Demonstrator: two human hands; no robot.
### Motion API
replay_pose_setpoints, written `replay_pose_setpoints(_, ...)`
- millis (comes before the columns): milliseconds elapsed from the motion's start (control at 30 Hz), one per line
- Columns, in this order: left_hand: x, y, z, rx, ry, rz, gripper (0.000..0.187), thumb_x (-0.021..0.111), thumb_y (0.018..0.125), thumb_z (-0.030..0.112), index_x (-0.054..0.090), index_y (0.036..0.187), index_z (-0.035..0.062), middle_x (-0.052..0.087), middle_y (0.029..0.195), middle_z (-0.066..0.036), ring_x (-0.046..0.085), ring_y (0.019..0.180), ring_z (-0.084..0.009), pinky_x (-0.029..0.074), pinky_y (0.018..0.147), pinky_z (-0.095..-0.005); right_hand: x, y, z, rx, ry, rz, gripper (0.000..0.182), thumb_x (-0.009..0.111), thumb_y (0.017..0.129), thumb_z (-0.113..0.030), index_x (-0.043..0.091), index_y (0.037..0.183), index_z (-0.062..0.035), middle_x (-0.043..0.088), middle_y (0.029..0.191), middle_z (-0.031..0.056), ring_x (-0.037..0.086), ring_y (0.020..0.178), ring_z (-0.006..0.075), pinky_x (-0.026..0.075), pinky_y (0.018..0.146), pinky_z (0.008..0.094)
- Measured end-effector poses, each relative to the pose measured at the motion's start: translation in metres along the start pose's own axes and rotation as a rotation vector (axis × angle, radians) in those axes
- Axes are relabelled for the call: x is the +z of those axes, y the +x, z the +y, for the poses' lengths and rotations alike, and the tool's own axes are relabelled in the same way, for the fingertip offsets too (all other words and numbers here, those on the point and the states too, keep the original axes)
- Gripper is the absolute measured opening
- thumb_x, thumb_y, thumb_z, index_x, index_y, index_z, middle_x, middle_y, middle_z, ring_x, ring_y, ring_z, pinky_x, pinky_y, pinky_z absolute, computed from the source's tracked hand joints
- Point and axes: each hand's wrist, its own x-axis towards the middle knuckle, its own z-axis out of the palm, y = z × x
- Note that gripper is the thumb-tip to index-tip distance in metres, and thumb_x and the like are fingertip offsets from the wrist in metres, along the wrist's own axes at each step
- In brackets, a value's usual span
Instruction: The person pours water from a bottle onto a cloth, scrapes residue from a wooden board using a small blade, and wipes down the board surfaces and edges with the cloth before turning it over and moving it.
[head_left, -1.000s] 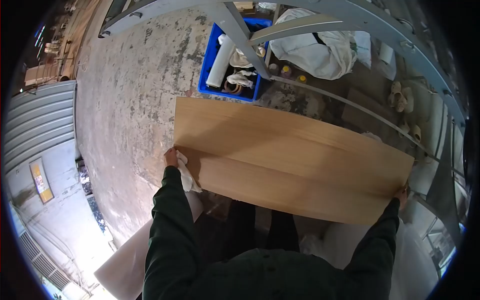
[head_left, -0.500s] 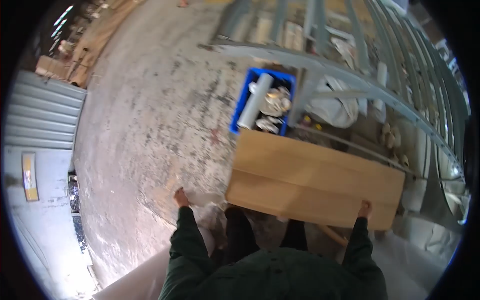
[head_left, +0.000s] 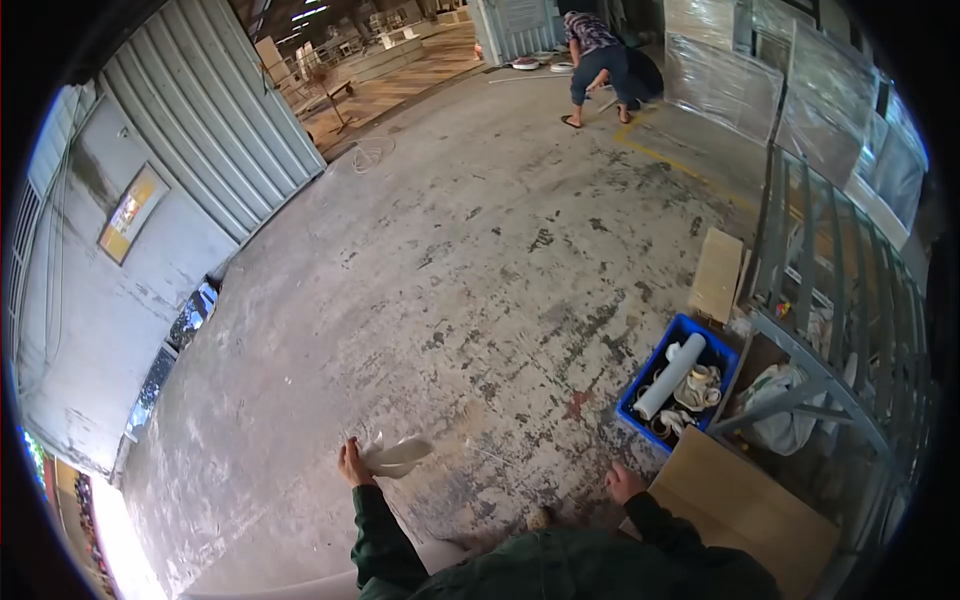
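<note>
My left hand [head_left: 353, 464] is closed on a crumpled piece of translucent plastic film [head_left: 397, 457], which trails out to the right above the concrete floor. My right hand [head_left: 625, 482] hangs loosely closed near the left edge of a large brown cardboard sheet [head_left: 735, 500]; nothing shows in its fingers. Just beyond the cardboard stands a blue crate [head_left: 628, 408]. Inside it lie a pale roll [head_left: 670, 377] and several loose items, including rings that look like tape.
Metal framing [head_left: 835, 385] lines the right side, with a white bag [head_left: 785, 415] beneath it. A person [head_left: 597, 60] bends over at the far end. Wrapped panels [head_left: 825, 85] lean at the back right. A corrugated metal door [head_left: 210, 110] stands left; a loose cable [head_left: 372, 155] lies nearby.
My view has swung left and up, so the cardboard and crate now sit lower right. The right hand is no longer over the cardboard's middle. The film remains in my left hand.
</note>
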Motion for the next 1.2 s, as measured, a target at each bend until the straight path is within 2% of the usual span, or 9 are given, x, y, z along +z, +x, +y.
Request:
replay_pose_setpoints(233, 0.081, 0.078, -0.081, 0.252, 0.41, -0.188, 0.011, 0.056, 0.076, 0.016, 0.061, 0.073, 0.0063, 0.059, 0.069, -0.008, 0.055, 0.06, -0.0176, 0.043, 0.056, -0.0286, -0.037, 0.126, 0.013, -0.081, -0.035, 0.32, 0.01, 0.044, 0.079, -0.006, 0.053, 0.082, -0.0043, 0.055, 0.063, 0.0133, 0.056, 0.058, 0.0276, 0.043, 0.051, 0.0371)
replay_pose_setpoints(267, 0.093, 0.098, -0.098, 0.741, 1.051, -0.232, 0.008, 0.057, 0.073, 0.014, 0.061, 0.078, 0.0084, 0.061, 0.076, -0.01, 0.059, 0.066, -0.023, 0.047, 0.059, -0.0306, -0.039, 0.144, 0.02, -0.043, -0.122, 0.338, 0.011, 0.046, 0.08, -0.009, 0.055, 0.083, -0.0051, 0.054, 0.062, 0.0146, 0.056, 0.058, 0.0266, 0.043, 0.052, 0.0375)
replay_pose_setpoints(367, 0.165, 0.135, -0.095, 0.649, 0.85, -0.33, 0.014, 0.06, 0.071, 0.016, 0.062, 0.082, 0.007, 0.062, 0.074, -0.01, 0.059, 0.064, -0.0233, 0.047, 0.059, -0.029, -0.03, 0.202, 0.048, 0.189, 0.154, 0.289, 0.013, 0.047, 0.081, -0.013, 0.054, 0.085, -0.003, 0.054, 0.064, 0.0164, 0.056, 0.061, 0.0294, 0.044, 0.053, 0.038)
replay_pose_setpoints(467, 0.25, 0.162, -0.055, -0.109, 0.22, -0.305, 0.019, 0.058, 0.074, 0.017, 0.061, 0.08, -0.0001, 0.06, 0.069, -0.007, 0.056, 0.061, -0.0172, 0.044, 0.057, -0.0271, -0.043, 0.263, 0.002, 0.115, -0.115, 0.289, 0.026, 0.049, 0.082, -0.024, 0.053, 0.089, 0.0006, 0.057, 0.072, 0.0186, 0.054, 0.07, 0.0369, 0.043, 0.061, 0.0443)
replay_pose_setpoints(667, 0.381, 0.243, -0.026, -0.076, 0.304, -0.325, 0.031, 0.057, 0.072, 0.024, 0.059, 0.083, -0.0051, 0.059, 0.073, -0.011, 0.055, 0.067, -0.0193, 0.044, 0.061, -0.0313, -0.088, 0.44, -0.101, -0.067, -0.113, 0.345, 0.024, 0.044, 0.083, -0.029, 0.052, 0.082, -0.0073, 0.055, 0.069, 0.0164, 0.054, 0.065, 0.0336, 0.041, 0.059, 0.0448)
replay_pose_setpoints(833, 0.482, 0.3, -0.05, -0.043, 0.397, -0.279, 0.034, 0.058, 0.075, 0.029, 0.059, 0.081, -0.0045, 0.059, 0.072, -0.013, 0.055, 0.061, -0.0216, 0.045, 0.055, -0.0338, -0.15, 0.563, -0.191, -0.04, -0.098, 0.179, 0.026, 0.047, 0.079, -0.019, 0.046, 0.104, -0.0114, 0.054, 0.065, 0.0133, 0.054, 0.061, 0.0339, 0.04, 0.054, 0.0453)
replay_pose_setpoints(1067, 0.748, 0.399, -0.061, -0.09, 0.33, -0.176, 0.052, 0.065, 0.07, 0.044, 0.058, 0.079, -0.007, 0.058, 0.071, -0.013, 0.053, 0.057, -0.0213, 0.043, 0.052, -0.0355, -0.222, 0.75, -0.034, -0.161, -0.303, 0.4, 0.02, 0.045, 0.077, -0.024, 0.055, 0.082, -0.0071, 0.058, 0.078, 0.017, 0.054, 0.075, 0.0351, 0.043, 0.065, 0.0448)
replay_pose_setpoints(1167, 0.913, 0.413, -0.022, -0.004, 0.31, -0.307, 0.052, 0.066, 0.068, 0.045, 0.059, 0.073, -0.0067, 0.056, 0.065, -0.012, 0.051, 0.056, -0.0211, 0.042, 0.052, -0.0368, -0.237, 0.772, 0.144, 0.725, -0.28, 0.364, 0.03, 0.048, 0.075, -0.031, 0.062, 0.081, -0.0041, 0.061, 0.079, 0.0183, 0.059, 0.071, 0.0329, 0.046, 0.063, 0.0436)
replay_pose_setpoints(1200, 0.97, 0.413, -0.004, 0.018, 0.355, -0.413, 0.051, 0.066, 0.068, 0.044, 0.058, 0.071, -0.0064, 0.056, 0.064, -0.012, 0.05, 0.056, -0.0208, 0.042, 0.052, -0.0368, -0.285, 0.742, 0.082, 0.712, -0.424, 0.305, 0.033, 0.047, 0.077, -0.033, 0.063, 0.085, -0.0049, 0.061, 0.085, 0.0188, 0.059, 0.079, 0.0318, 0.047, 0.068, 0.0419)
